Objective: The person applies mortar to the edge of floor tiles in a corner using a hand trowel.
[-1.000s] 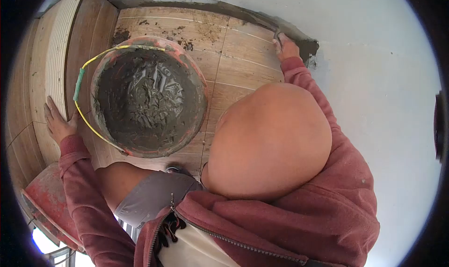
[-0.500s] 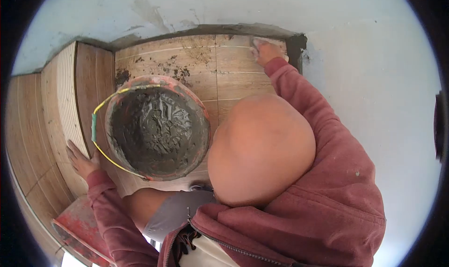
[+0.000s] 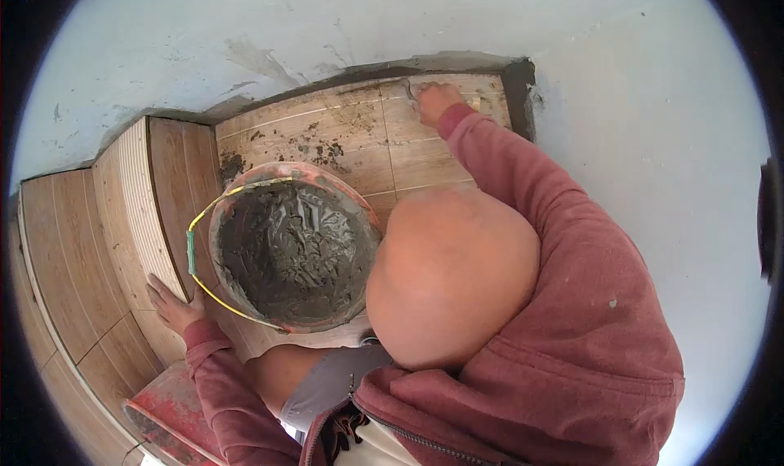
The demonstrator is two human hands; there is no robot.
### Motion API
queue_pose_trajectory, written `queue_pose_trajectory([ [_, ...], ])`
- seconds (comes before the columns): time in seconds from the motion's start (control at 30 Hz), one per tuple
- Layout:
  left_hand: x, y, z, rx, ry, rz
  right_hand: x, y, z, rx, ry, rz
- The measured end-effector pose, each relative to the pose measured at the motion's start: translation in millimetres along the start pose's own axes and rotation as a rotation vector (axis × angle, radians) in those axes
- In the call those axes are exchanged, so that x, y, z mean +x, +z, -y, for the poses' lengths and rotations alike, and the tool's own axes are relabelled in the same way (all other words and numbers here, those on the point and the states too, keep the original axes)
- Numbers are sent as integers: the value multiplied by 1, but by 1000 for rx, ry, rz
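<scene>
My right hand (image 3: pixel 437 104) is low over the wood-look floor tiles (image 3: pixel 425 160), close to the back wall. Its fingers are curled down around a small pale grey item, mostly hidden beneath them. My left hand (image 3: pixel 174 304) rests with fingers spread on the ribbed edge (image 3: pixel 149 196) of a tiled step. Between the two hands stands an orange-red bucket (image 3: pixel 365 207) of wet grey mortar (image 3: pixel 286 249). Its yellow wire handle (image 3: pixel 214 293), with a green grip, leans over toward the step.
Dark mortar crumbs (image 3: pixel 327 151) dirty the tiles behind the bucket. Grey mortar lines the foot of the pale wall (image 3: pixel 392 17). My bent knee (image 3: pixel 457 270) is beside the bucket. A red, mortar-stained container (image 3: pixel 175 405) sits at lower left.
My right hand has slid left along the tiles, away from the corner. The view has shifted slightly; my left hand remains on the step edge.
</scene>
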State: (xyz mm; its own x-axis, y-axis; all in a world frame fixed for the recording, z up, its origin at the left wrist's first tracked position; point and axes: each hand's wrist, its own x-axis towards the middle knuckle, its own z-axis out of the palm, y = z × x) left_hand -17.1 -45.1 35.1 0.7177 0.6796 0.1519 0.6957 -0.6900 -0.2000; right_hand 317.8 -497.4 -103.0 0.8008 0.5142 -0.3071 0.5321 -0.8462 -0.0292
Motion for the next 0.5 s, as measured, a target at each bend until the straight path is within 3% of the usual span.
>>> queue_pose_trajectory([
  [0.13, 1, 0, 1, 19, -1, 16, 0, -23, 13, 4, 101, 79],
  [0.2, 0, 0, -1, 12, -6, -5, -7, -16, 16, 153, -38, -297],
  [0.4, -1, -3, -4, 17, -14, -2, 17, -18, 38, 63, -6, -1],
  [0.43, -1, -3, -4, 26, -17, 1, 15, -20, 41, 68, -12, 3],
  [0.5, 0, -4, -5, 15, -9, -1, 10, -26, 44, 124, -39, -199],
])
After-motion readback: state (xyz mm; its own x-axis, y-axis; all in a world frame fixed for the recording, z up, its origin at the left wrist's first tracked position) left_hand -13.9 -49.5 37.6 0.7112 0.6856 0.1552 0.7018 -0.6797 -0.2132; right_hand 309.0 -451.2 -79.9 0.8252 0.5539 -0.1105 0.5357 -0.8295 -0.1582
